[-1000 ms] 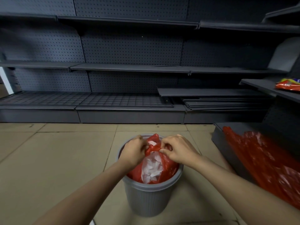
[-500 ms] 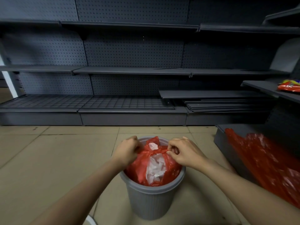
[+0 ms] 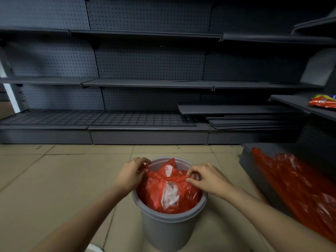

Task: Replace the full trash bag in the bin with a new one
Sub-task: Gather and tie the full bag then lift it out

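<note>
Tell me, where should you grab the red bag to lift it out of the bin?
Probably at the knot on top of the red bag, coming from above. The plastic bunches there into a firm handle, while the gray bin walls block its sides. Both hands already pinch the tails beside it.

The picture is dim. The gray shelves (image 3: 149,82) at the top are very dark, with black shadows under each one. The tan floor (image 3: 54,179) at the bottom gets more light. Straight lines bend near the edges. The red plastic (image 3: 300,188) at the lower right looks blurry and shiny.
</note>
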Demonstrator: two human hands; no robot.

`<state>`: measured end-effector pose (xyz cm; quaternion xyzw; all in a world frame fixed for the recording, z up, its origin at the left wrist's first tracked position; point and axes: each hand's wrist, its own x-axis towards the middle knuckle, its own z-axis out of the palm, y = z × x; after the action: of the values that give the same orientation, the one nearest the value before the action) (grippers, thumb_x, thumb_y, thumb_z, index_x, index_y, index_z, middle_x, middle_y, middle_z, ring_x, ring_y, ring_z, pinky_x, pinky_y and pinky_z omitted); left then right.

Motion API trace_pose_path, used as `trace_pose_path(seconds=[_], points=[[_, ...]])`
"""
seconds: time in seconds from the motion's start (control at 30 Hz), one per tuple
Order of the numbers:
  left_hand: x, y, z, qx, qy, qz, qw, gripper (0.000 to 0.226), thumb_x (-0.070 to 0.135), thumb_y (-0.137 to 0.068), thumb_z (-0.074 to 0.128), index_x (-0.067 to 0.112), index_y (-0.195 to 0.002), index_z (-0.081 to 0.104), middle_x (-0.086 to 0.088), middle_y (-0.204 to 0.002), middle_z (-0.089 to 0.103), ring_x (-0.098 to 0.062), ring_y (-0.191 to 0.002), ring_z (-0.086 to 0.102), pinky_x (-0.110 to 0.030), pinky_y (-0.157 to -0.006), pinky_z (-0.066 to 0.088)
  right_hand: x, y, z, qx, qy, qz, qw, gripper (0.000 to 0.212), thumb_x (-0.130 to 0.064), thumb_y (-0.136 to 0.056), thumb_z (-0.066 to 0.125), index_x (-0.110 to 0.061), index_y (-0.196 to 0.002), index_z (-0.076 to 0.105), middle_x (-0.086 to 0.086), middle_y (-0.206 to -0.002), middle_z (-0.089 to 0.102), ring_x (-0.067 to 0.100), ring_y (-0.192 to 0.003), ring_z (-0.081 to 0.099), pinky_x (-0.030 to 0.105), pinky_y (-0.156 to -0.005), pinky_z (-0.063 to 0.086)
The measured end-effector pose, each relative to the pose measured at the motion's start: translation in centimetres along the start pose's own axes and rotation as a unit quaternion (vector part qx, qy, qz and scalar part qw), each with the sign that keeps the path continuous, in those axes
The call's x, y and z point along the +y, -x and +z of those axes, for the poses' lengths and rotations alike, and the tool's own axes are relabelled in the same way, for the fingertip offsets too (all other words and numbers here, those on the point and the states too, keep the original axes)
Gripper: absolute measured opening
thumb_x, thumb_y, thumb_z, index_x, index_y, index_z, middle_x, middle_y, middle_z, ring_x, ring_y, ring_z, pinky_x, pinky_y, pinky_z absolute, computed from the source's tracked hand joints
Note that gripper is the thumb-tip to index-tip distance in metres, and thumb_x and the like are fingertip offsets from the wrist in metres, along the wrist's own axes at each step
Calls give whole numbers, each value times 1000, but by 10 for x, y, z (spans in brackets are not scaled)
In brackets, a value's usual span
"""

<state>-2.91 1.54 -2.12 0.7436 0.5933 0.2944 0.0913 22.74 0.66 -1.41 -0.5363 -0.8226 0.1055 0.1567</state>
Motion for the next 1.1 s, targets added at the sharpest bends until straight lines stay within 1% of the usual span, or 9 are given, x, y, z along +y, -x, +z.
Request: trace_pose_path(seconds=[0.17,0.27,0.47,0.57,0.63,0.77,0.9,1.03,1.1], points=[[5,-1,1,-11,3,-2,1000,28,17,-85,63,19,-112,64,-4,-106,65,-19,-95,60,-24,-82,43,-9,-3,9,-28,20,-4,999,33,-43,-82,63,-35,-113,59,-15,-109,61,9,-108,51,33,-99,42],[8,-1,4,-21,-17,12,1000,25,17,-83,63,19,-108,64,-2,-106,62,-20,-99,58,-24,-80,40,-11,-4,13,-9,76,-33,997,33,-45,-83,61,-34,-114,59,-13,-120,62,8,-113,51,30,-103,33],[12,4,5,7,-162,98,982,18,26,-87,54,20,-101,63,0,-98,64,-22,-93,60,-31,-73,45,-16,-8,0,75,151,-89,982,29,-44,-90,50,-28,-110,62,-9,-112,64,11,-106,53,28,-96,29],[9,5,4,-3,-256,191,948,9,25,-70,70,18,-74,66,0,-69,66,-22,-64,64,-27,-55,49,-16,-10,-9,104,170,-118,973,29,-45,-91,47,-24,-104,63,-5,-105,65,14,-101,55,26,-88,25],[7,4,6,-22,-325,226,918,20,28,-52,81,24,-61,63,6,-58,62,-14,-50,60,-20,-48,46,-14,-11,-12,113,184,-135,967,26,-43,-90,49,-23,-99,63,-4,-100,66,16,-96,57,26,-82,21],[3,5,9,-30,-362,292,885,24,28,-53,81,25,-64,60,6,-60,62,-12,-51,59,-20,-48,44,-8,-10,-17,117,212,-139,960,17,-40,-86,57,-24,-85,63,-5,-86,67,17,-83,60,26,-76,21],[1,4,2,-11,-351,318,881,11,26,-70,50,24,-67,60,6,-63,64,-12,-52,60,-21,-50,44,3,-4,-17,88,206,-117,968,17,-41,-88,54,-26,-87,60,-7,-89,65,16,-88,59,29,-82,26],[-16,3,-5,-16,-379,324,867,16,18,-55,71,21,-66,61,5,-61,62,-14,-49,58,-21,-49,44,22,5,-18,76,198,-91,973,17,-43,-88,50,-28,-85,57,-10,-89,63,15,-89,58,29,-74,21],[-23,4,-9,-6,-377,310,873,11,19,-59,67,22,-67,60,5,-60,60,-14,-48,57,-22,-49,44,29,9,-19,72,186,-77,977,18,-44,-90,48,-28,-86,56,-11,-92,62,13,-93,57,29,-75,21]])
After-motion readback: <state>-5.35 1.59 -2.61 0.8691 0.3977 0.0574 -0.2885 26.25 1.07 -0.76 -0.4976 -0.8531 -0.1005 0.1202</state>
